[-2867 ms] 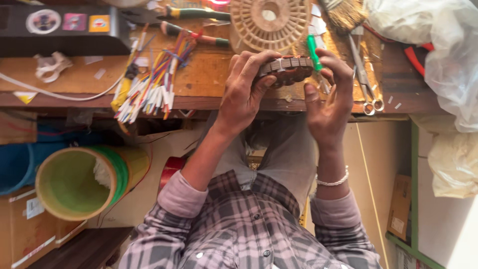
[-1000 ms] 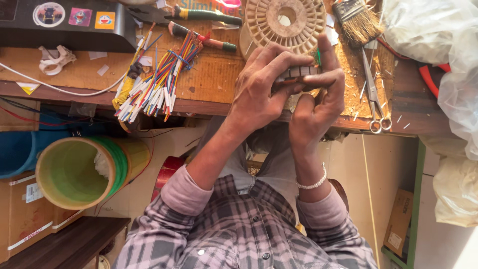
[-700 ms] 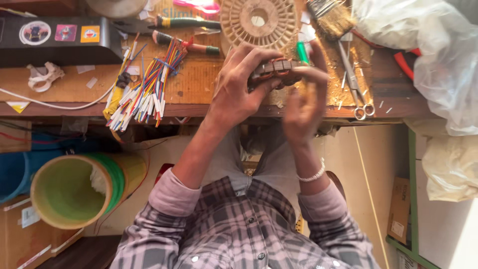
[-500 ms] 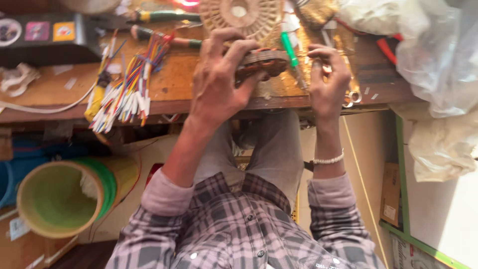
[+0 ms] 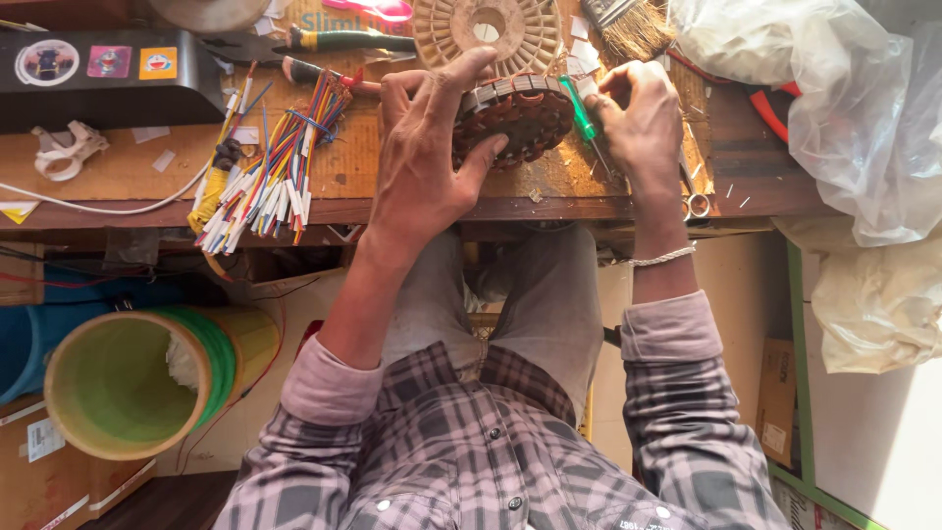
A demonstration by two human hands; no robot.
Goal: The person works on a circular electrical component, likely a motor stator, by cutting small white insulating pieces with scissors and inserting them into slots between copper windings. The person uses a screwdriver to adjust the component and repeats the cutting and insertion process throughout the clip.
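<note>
At the workbench, left fingers clasp the stator.

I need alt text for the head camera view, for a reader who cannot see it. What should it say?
A person's left hand holds a round, dark motor stator with copper windings over a cluttered wooden workbench, while the right hand holds a green-handled screwdriver beside it. A bundle of multicoloured wires lies to the left, and a pale slotted plastic disc lies behind.
</note>
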